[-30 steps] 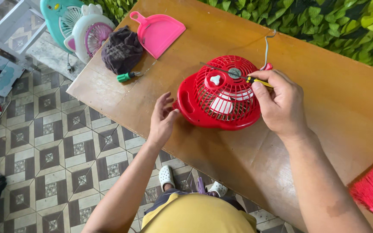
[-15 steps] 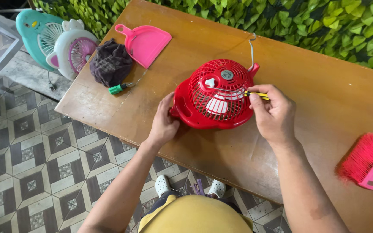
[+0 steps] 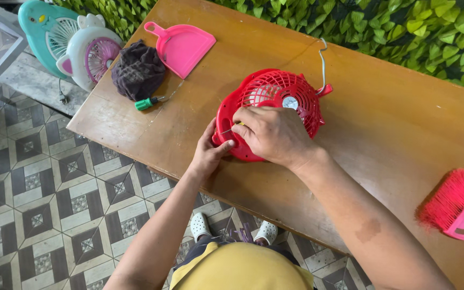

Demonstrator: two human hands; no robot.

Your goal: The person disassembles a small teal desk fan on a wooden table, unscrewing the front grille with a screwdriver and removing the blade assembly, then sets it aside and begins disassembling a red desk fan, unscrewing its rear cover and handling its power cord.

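A small red fan [image 3: 275, 94] with a grille lies face up on the wooden table [image 3: 393, 123]; a thin white cord runs from its far side. My left hand [image 3: 209, 150] grips the fan's near left rim, thumb on the edge. My right hand [image 3: 272, 134] lies over the near part of the grille, fingers closed around a thin tool with a yellow handle [image 3: 233, 127] whose tip points at the left rim. Most of the tool is hidden by the fingers.
A pink dustpan [image 3: 185, 45], a dark cloth [image 3: 137, 71] and a green-handled screwdriver [image 3: 149, 102] lie at the table's far left. A pink hand brush [image 3: 460, 207] is at the right edge. Two small fans [image 3: 76, 45] stand on the tiled floor beyond the corner. Leafy wall behind.
My right hand has moved from the fan's right side across the grille to its near left rim, tool still in it. The left hand stays on the rim. The view shifted right.
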